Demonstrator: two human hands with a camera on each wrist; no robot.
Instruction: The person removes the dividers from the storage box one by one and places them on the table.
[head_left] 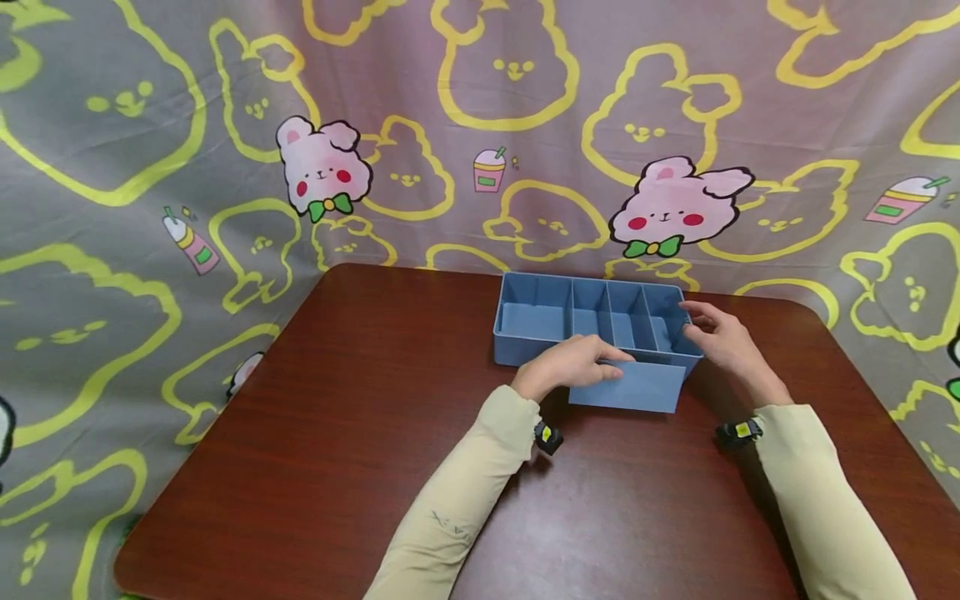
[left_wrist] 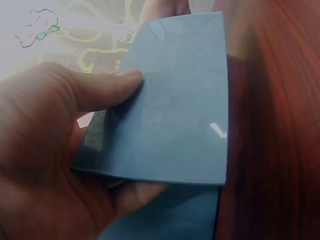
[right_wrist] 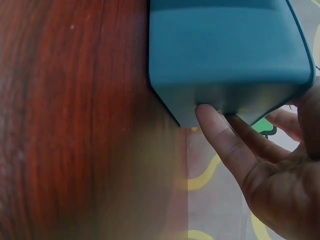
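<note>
A blue divided storage box (head_left: 517, 348) stands at the back of the table, a long wall facing me. Its inside shows one wide compartment at the left and 3 narrower ones to the right. In front of that wall my left hand (head_left: 573, 364) pinches a flat blue rectangular panel (head_left: 637, 387) at its left end. The left wrist view has the thumb lying on the face of the panel (left_wrist: 175, 100), other fingers behind it. My right hand (head_left: 723, 342) holds the box's right end at the rim; in the right wrist view, fingertips (right_wrist: 205, 112) press its outer end wall.
The dark red-brown wooden table (head_left: 337, 433) has rounded corners. A curtain (head_left: 405, 100) printed with cartoon animals hangs close behind the box and along the sides. Each wrist carries a small black device (head_left: 549, 437).
</note>
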